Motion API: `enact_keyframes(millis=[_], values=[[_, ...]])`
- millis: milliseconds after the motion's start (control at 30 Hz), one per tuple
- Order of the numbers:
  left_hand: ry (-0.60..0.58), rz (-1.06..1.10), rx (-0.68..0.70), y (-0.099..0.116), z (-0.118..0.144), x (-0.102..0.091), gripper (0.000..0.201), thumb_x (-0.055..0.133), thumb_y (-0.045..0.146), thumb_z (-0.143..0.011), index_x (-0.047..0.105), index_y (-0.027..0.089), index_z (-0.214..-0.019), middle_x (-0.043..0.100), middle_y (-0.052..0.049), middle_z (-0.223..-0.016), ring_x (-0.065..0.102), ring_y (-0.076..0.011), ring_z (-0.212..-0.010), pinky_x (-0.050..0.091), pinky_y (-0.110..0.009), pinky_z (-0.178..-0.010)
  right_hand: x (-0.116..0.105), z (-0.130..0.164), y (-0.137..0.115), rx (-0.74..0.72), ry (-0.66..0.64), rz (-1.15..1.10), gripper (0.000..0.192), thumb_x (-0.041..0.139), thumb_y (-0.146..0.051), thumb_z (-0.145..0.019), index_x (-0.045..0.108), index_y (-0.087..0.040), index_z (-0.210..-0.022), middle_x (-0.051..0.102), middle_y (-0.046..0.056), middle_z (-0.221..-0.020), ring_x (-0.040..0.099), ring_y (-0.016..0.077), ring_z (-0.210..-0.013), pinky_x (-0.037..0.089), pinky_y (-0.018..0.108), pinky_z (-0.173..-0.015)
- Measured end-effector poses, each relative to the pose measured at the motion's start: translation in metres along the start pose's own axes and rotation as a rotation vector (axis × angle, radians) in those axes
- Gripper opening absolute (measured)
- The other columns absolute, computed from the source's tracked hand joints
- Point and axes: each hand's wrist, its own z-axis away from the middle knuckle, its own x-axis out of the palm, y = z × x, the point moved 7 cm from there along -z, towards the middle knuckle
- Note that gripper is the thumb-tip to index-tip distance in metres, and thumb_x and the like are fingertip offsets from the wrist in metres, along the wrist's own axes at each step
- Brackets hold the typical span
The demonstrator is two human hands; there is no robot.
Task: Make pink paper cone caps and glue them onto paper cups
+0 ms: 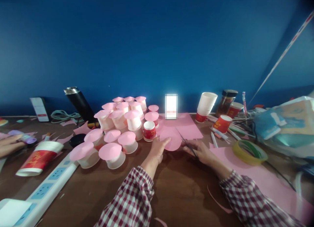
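My left hand holds the left edge of a pink paper circle lying on the brown table. My right hand grips a pair of scissors whose blades point up and left into the circle's right side. A larger pink sheet lies just behind the circle. Both my sleeves are red-and-white checked.
Several white cups with pink cone lids crowd the left centre. A red cup, a cup stack, a tape roll, pens, a power strip, a black flask and another person's hand lie around.
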Motion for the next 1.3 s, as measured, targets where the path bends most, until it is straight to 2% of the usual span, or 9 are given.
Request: enact_keyframes(millis=[167, 567, 733, 867, 1000, 1167, 1300], values=[[-0.009, 0.03, 0.019, 0.001, -0.001, 0.0, 0.038, 0.078, 0.029, -0.058, 0.061, 0.012, -0.087, 0.068, -0.011, -0.087, 0.064, -0.0236, -0.084, 0.048, -0.038, -0.08, -0.001, 0.0, 0.001, -0.001, 0.012, 0.04, 0.038, 0.062, -0.046, -0.076, 0.067, -0.014, -0.096, 0.062, 0.002, -0.067, 0.047, 0.0102, -0.049, 0.039, 0.021, -0.044], [0.004, 0.032, 0.038, 0.005, -0.001, 0.0, 0.037, 0.076, 0.027, -0.059, 0.062, 0.01, -0.089, 0.068, -0.012, -0.088, 0.064, -0.0233, -0.082, 0.048, -0.037, -0.078, -0.003, -0.001, -0.003, -0.058, 0.006, 0.131, 0.037, 0.059, -0.045, -0.079, 0.069, -0.014, -0.096, 0.067, 0.005, -0.073, 0.059, 0.0188, -0.068, 0.046, 0.024, -0.054], [-0.016, 0.072, 0.034, 0.005, -0.001, 0.001, 0.04, 0.077, 0.027, -0.058, 0.062, 0.01, -0.091, 0.068, -0.013, -0.089, 0.064, -0.0235, -0.082, 0.049, -0.036, -0.077, -0.002, -0.002, 0.003, -0.046, 0.002, 0.111, 0.037, 0.06, -0.046, -0.077, 0.069, -0.015, -0.095, 0.065, 0.004, -0.066, 0.056, 0.0164, -0.058, 0.044, 0.024, -0.051], [0.009, 0.081, 0.041, 0.005, -0.001, 0.0, 0.041, 0.078, 0.026, -0.057, 0.062, 0.011, -0.092, 0.068, -0.012, -0.091, 0.064, -0.023, -0.085, 0.048, -0.036, -0.079, -0.002, -0.002, 0.011, 0.024, 0.035, 0.036, 0.037, 0.064, -0.044, -0.075, 0.068, -0.014, -0.095, 0.057, -0.001, -0.056, 0.048, 0.0113, -0.047, 0.041, 0.023, -0.046], [-0.004, 0.111, 0.064, 0.006, -0.001, 0.001, 0.041, 0.078, 0.025, -0.057, 0.063, 0.012, -0.092, 0.069, -0.011, -0.091, 0.064, -0.0218, -0.084, 0.047, -0.036, -0.081, -0.003, -0.002, 0.01, 0.064, 0.092, -0.039, 0.038, 0.066, -0.045, -0.071, 0.065, -0.014, -0.092, 0.049, -0.004, -0.052, 0.044, 0.0093, -0.045, 0.039, 0.021, -0.043], [-0.019, 0.119, 0.042, 0.001, -0.004, 0.0, 0.035, 0.078, 0.026, -0.055, 0.065, 0.011, -0.084, 0.069, -0.009, -0.08, 0.064, -0.0207, -0.075, 0.048, -0.035, -0.076, -0.008, -0.002, 0.004, 0.056, 0.168, -0.021, 0.042, 0.065, -0.051, -0.069, 0.064, -0.014, -0.089, 0.053, -0.002, -0.056, 0.045, 0.0103, -0.049, 0.039, 0.022, -0.045], [-0.064, 0.111, 0.071, -0.002, -0.007, 0.0, 0.034, 0.077, 0.029, -0.058, 0.065, 0.011, -0.085, 0.069, -0.008, -0.078, 0.063, -0.0188, -0.073, 0.047, -0.034, -0.075, -0.011, -0.001, 0.002, 0.05, 0.222, 0.022, 0.045, 0.064, -0.052, -0.069, 0.065, -0.013, -0.091, 0.055, -0.001, -0.056, 0.046, 0.0109, -0.049, 0.039, 0.023, -0.046]])
